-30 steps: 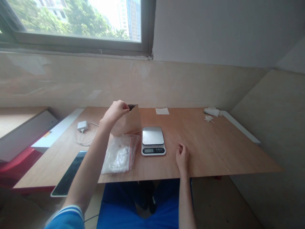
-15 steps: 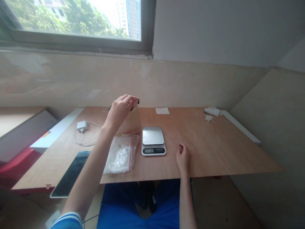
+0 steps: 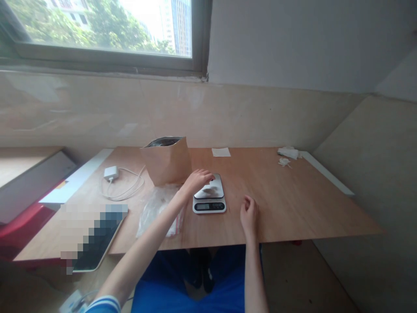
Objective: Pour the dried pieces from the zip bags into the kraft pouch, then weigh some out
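Note:
Over the metal plate of a white kitchen scale [image 3: 210, 206], my left hand [image 3: 198, 179] hovers with its fingertips pinched together. A small dark piece shows at the fingertips, too small to name. A brownish patch lies on the plate below; I cannot tell whether it is a reflection or a thing. Behind my left hand stands an open brown kraft paper bag [image 3: 167, 163] with a silvery lining. Clear zip bags [image 3: 156, 208] lie under my left forearm. My right hand [image 3: 250, 215] rests on the table right of the scale, its fingers loosely curled with nothing visible in them.
A tablet [image 3: 100, 248], partly blurred out, lies at the left front edge. A white charger [image 3: 111, 173] with a coiled cable sits behind it. A white paper [image 3: 221, 152] and crumpled white scraps [image 3: 288, 153] lie along the back of the wooden table [image 3: 306, 204].
My left hand has come down and right from the paper bag's mouth to above the scale. The bag's opening now shows. My right hand stays in place.

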A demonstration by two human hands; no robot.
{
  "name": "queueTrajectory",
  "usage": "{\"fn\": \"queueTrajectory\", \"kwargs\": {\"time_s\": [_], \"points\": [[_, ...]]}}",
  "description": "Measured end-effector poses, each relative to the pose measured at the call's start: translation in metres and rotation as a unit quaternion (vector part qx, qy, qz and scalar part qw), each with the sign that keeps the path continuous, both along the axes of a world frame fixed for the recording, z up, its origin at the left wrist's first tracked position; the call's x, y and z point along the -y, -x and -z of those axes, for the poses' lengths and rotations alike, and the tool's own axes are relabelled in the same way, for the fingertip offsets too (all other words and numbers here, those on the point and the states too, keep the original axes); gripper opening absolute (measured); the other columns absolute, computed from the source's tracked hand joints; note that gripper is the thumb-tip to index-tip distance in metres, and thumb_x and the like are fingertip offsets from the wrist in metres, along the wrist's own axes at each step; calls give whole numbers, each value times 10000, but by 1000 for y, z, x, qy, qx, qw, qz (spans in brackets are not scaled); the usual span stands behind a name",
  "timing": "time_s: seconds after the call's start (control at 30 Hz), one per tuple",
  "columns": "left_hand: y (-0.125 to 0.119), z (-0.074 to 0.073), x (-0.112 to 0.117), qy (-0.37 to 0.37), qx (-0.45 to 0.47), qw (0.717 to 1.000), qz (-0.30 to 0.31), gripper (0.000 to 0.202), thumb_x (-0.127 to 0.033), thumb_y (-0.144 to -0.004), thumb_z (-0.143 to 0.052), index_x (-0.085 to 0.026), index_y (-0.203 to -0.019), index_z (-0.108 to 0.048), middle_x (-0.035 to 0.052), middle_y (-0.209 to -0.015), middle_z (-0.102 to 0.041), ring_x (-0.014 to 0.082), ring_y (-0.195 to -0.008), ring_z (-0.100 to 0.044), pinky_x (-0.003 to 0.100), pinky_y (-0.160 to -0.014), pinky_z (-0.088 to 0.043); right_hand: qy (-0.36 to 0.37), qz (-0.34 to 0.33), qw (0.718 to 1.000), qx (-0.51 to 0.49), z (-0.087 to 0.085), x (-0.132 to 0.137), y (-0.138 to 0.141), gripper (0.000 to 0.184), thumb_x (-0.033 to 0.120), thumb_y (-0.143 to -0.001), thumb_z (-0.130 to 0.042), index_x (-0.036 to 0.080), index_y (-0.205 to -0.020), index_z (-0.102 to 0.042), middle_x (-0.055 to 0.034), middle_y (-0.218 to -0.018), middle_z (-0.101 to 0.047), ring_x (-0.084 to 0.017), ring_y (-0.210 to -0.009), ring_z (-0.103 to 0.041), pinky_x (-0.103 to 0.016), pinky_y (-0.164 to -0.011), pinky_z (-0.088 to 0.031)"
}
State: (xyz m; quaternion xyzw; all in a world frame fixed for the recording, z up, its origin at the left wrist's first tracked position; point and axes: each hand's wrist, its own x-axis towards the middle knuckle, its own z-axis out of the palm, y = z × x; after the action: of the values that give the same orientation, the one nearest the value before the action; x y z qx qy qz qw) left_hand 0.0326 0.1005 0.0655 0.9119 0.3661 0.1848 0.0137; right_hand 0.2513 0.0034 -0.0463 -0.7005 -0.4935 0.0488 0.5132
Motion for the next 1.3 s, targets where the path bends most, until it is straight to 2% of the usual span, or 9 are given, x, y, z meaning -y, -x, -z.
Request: {"fn": "queueTrajectory", "kwargs": {"time_s": [0.2,0.47,0.67,0.77,0.87,1.03,1.13,1.2,1.3], "points": [[-9,24,-2,-18,-12,1000,12,166,-187,-864,-505,-196,-991,-612,61,-951,-646,186,-888,-581,301,-760,-397,2,1,1000,-8,0,1,0,342,304,-800,-361,118,-996,-572,-192,-997,-628,-260,-925,-587,-451,-839,-459],[-4,12,0,26,36,997,-63,269,-289,-917,-392,-184,-1115,-540,81,-1109,-599,199,-995,-585,322,-821,-433,0,-2,1000,-4,0,0,0,324,301,-794,-374,137,-988,-575,-170,-990,-635,-247,-928,-589,-438,-852,-455],[6,7,-2,49,67,992,-92,256,-209,-903,-363,-193,-1058,-567,70,-1082,-609,179,-930,-607,296,-785,-451,5,4,1000,3,-3,1,1,335,301,-793,-368,123,-977,-584,-180,-972,-639,-259,-931,-583,-440,-850,-455],[12,-4,0,21,122,985,-120,255,-161,-880,-364,-191,-1010,-582,66,-1045,-621,182,-929,-598,312,-805,-438,4,-1,1000,5,-3,1,1,323,296,-799,-369,130,-972,-585,-173,-964,-636,-255,-923,-579,-435,-838,-458],[19,-27,1,-39,202,966,-156,249,-132,-854,-371,-195,-948,-592,60,-977,-620,189,-920,-576,319,-821,-428,2,-5,1000,12,-2,1,0,319,296,-808,-364,128,-967,-585,-176,-962,-633,-256,-918,-575,-439,-834,-457],[37,-75,-6,-173,311,894,-273,233,-121,-826,-373,-195,-924,-571,78,-951,-583,221,-953,-526,367,-895,-391,1,-6,1000,17,0,0,-1,320,299,-813,-363,124,-954,-591,-177,-949,-637,-258,-910,-570,-436,-828,-457],[51,-91,-18,-221,328,858,-328,284,-125,-815,-381,-189,-1038,-544,112,-1094,-554,246,-1081,-473,394,-952,-347,1,-2,1000,22,0,-1,0,317,300,-814,-362,130,-948,-593,-172,-946,-639,-258,-914,-564,-434,-832,-450],[60,-93,-27,-216,309,857,-352,294,-153,-822,-382,-180,-1072,-534,124,-1153,-543,263,-1129,-449,416,-975,-325,1,-1,1000,26,1,-1,0,312,297,-811,-362,135,-941,-595,-165,-937,-641,-257,-908,-563,-434,-833,-446],[72,-87,-36,-151,234,894,-351,290,-216,-860,-317,-153,-933,-590,132,-1045,-594,274,-1032,-509,436,-951,-342,2,0,1000,27,0,-2,0,309,298,-811,-363,136,-929,-599,-161,-931,-643,-255,-901,-564,-431,-831,-444]]}}
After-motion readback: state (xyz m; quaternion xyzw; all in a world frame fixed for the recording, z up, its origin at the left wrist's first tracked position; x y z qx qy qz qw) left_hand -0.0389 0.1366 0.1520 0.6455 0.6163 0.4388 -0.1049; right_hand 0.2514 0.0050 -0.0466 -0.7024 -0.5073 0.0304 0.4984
